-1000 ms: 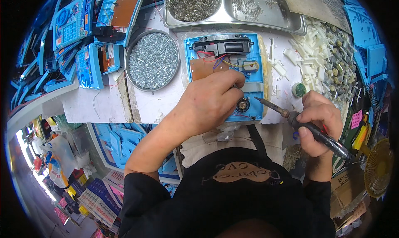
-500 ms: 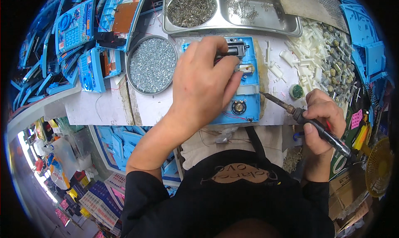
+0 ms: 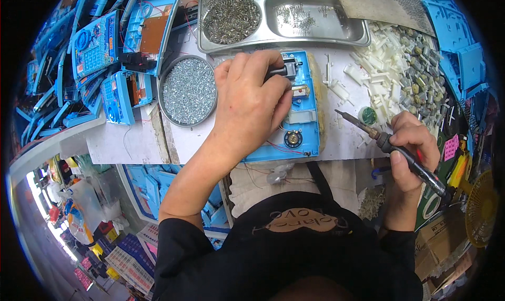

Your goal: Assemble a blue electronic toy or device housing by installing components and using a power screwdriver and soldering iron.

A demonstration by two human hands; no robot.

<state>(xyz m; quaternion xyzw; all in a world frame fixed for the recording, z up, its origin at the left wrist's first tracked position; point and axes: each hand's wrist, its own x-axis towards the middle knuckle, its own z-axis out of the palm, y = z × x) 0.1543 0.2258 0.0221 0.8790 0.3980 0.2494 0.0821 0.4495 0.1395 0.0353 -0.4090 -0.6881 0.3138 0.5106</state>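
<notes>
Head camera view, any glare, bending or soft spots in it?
In the head view, the strip of light at lower left is blown out white; also in the head view, the white rim at left curves and the corners go black; still there, the steel tray shows glossy highlights, while the soldering iron looks fairly sharp.

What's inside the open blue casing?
Visible: round speaker, white strip, part of a black housing. Left hand covers the upper left of the blue casing; contents there hidden.
</notes>
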